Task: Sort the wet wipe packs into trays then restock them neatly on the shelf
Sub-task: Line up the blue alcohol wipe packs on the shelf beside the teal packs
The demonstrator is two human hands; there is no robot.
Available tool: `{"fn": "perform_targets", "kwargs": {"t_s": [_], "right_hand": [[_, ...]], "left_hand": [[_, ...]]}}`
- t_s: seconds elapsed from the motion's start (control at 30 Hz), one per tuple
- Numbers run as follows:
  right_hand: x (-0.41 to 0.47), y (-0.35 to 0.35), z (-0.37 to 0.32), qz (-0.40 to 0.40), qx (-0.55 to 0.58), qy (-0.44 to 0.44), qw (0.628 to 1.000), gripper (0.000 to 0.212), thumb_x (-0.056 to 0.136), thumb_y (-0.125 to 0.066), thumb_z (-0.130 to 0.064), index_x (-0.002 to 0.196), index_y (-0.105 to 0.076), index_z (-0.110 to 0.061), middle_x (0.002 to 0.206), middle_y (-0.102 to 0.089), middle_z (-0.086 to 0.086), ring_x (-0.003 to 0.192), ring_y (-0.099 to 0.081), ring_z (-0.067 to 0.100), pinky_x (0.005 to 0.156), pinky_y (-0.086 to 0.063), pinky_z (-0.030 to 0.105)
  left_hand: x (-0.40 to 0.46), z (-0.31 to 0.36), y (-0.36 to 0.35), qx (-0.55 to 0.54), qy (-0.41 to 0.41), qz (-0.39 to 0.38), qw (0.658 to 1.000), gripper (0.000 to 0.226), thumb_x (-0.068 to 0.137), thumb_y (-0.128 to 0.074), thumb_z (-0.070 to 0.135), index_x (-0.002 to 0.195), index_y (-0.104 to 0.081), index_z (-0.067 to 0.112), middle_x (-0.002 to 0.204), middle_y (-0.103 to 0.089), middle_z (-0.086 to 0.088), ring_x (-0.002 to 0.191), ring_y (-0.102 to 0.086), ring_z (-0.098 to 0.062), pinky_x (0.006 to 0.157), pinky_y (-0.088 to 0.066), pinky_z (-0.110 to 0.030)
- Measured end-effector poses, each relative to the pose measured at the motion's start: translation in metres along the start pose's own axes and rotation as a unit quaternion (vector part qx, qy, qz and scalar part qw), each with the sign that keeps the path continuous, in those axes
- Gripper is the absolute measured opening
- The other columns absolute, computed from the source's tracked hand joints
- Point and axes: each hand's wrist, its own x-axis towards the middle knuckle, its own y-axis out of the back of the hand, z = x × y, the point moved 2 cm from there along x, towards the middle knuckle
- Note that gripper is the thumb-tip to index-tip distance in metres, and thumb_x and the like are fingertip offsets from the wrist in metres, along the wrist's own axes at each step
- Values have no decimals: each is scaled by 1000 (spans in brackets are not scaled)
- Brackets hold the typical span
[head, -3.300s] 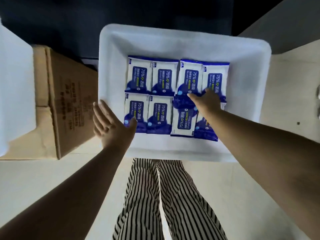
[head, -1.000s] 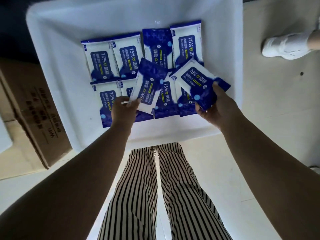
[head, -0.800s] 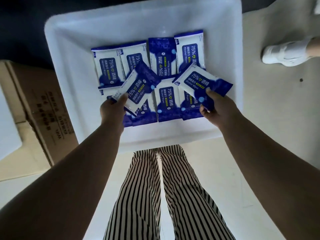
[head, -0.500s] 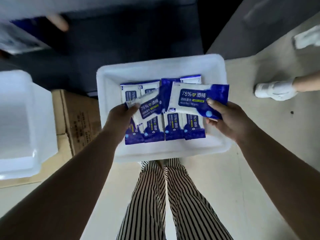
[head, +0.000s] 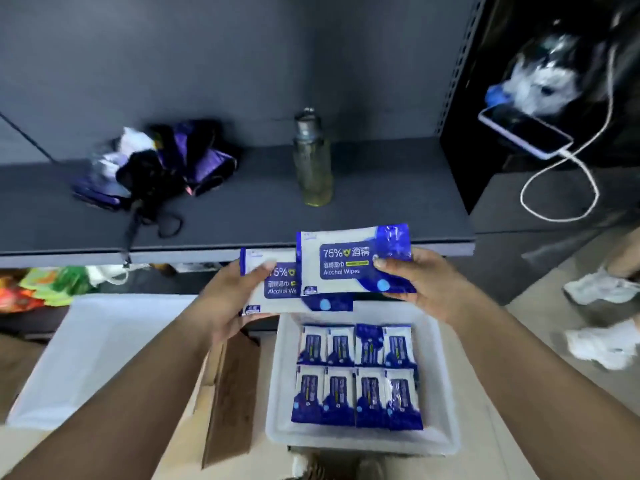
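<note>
Left hand (head: pixel 225 306) pinches glossy blue-white plastic wipe pack (head: pixel 266 289); right hand (head: pixel 420 284) clamps second flat pack (head: pixel 349 263), overlapping first. White plastic tray (head: pixel 440 386) below hands holds eight packs.

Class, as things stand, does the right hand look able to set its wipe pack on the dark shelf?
Probably yes: the right hand holds its wipe pack at the dark shelf edge, with bare surface right of the bottle.

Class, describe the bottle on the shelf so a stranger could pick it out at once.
Find the dark grey shelf above the white tray of wipe packs. The clear bottle stands upright near its middle, right of the folded purple umbrella. It is the only upright, see-through thing there.
</note>
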Motion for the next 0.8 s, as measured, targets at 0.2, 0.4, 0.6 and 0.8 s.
{"fn": "perform_targets", "kwargs": {"t_s": [0.2, 0.4, 0.6, 0.8], "right_hand": [[-32, -63, -96, -69, -83, 113, 988, 12, 80, -67, -1, 85, -65, -11, 74, -72, -1, 62, -68, 9, 60, -56, 20], [-51, -135, -187, -84, -145, 247, 954, 13, 79, -69, -3, 79, -65, -15, 75, -72, -4, 67, -69, 11, 66, -57, 24], [-45, -214, -258, -30, -147, 364, 919, 15, 80, -69, -5, 77, -64, -19, 85, -69, 0, 82, -67, 19, 80, -55, 34], [6, -288, -314, 36, -165, 413, 895, 13, 81, -69, -9, 77, -65, -21, 82, -68, -3, 77, -66, 13, 74, -53, 24]], "left_hand": [[-70, 93, 40, 19, -113, 17, 993, 13, 89, -54, 10, 98, -62, 15, 81, -74, -3, 66, -70, -12, 54, -57, -27], [-111, 178, 84, -21, -232, 70, 970, 11, 83, -56, 11, 92, -60, 17, 74, -73, 0, 63, -69, -10, 52, -56, -25], [-123, 268, 143, -32, -341, 93, 935, 17, 78, -58, 15, 94, -61, 18, 73, -73, 3, 63, -69, -8, 51, -56, -24], [-88, 341, 203, -53, -406, 98, 907, 13, 88, -54, 6, 94, -59, 17, 71, -73, 4, 63, -69, -7, 51, -55, -23]]}}
